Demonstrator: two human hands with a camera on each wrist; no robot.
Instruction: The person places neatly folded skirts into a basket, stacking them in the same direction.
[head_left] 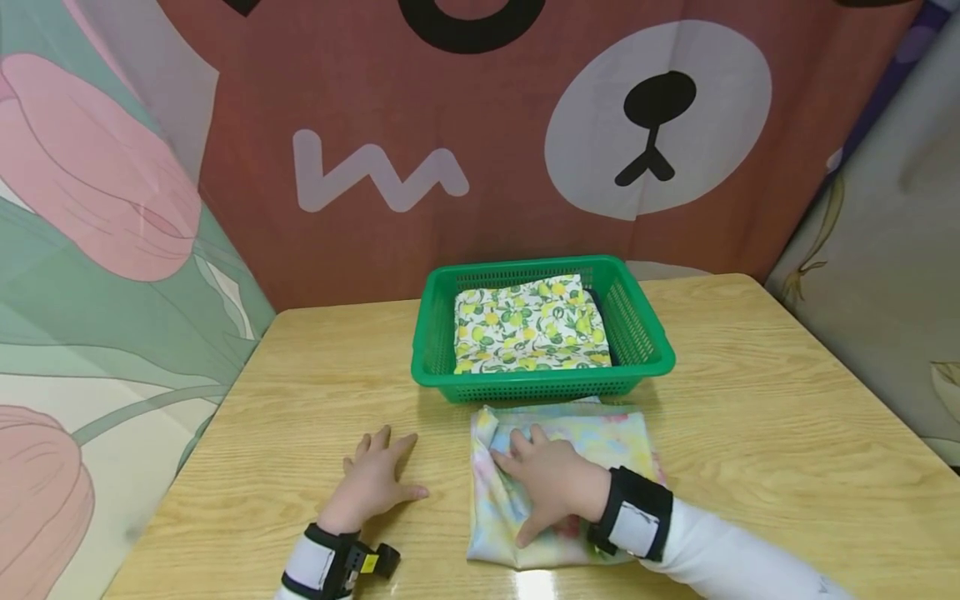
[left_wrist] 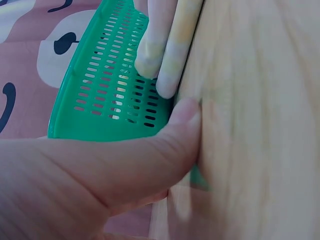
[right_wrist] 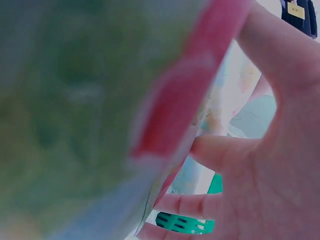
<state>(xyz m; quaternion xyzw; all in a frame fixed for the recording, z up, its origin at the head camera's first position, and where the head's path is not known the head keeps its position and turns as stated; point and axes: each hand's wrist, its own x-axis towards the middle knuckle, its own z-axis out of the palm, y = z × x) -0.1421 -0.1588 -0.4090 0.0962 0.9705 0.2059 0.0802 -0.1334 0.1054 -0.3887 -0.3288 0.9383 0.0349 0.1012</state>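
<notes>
A folded tie-dye style cloth (head_left: 615, 433) in pale yellow, blue and pink lies flat on the table. My right hand (head_left: 558, 482) rests on it with fingers spread, its fingertips touching the left part of the cloth. In the right wrist view, a bulging fold of the cloth (right_wrist: 75, 125) fills the left side, close to the palm and fingers. To the left of the cloth, my left hand (head_left: 372, 485) is spread low over the wooden table and holds nothing. The left wrist view shows its thumb (left_wrist: 150, 160) near the tabletop, with the cloth's folded edge (left_wrist: 175, 55) beyond.
Just behind the cloth stands a green plastic basket (head_left: 543, 383) with slotted sides. Inside it lies a folded lemon-print cloth (head_left: 528, 325), with a dark edge showing beneath. A bear-print curtain (head_left: 487, 242) hangs behind the wooden table (head_left: 765, 417).
</notes>
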